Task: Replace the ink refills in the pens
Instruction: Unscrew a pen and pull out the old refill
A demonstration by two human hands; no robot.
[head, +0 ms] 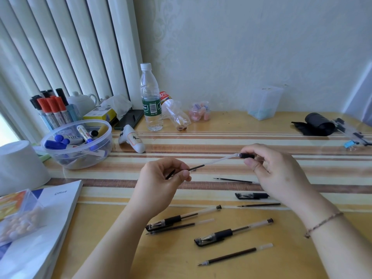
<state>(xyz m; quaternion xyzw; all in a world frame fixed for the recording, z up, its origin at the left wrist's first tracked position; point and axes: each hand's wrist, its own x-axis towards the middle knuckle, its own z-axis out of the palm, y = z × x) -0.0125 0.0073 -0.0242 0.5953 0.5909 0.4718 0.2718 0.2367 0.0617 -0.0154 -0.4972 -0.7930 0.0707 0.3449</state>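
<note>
Though blurred, refill (196, 168) perhaps half-inserted.

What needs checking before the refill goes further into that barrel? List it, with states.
1. Left hand pinches the refill: ok.
2. Right hand holds the clear barrel at its black grip end: ok.
3. Refill lined up with the barrel's open end: ok.
4. Refill tip pointing the right way: cannot tell.
5. Loose cap within reach on the table: ok.
6. Whether this refill is new or spent: cannot tell.
</note>
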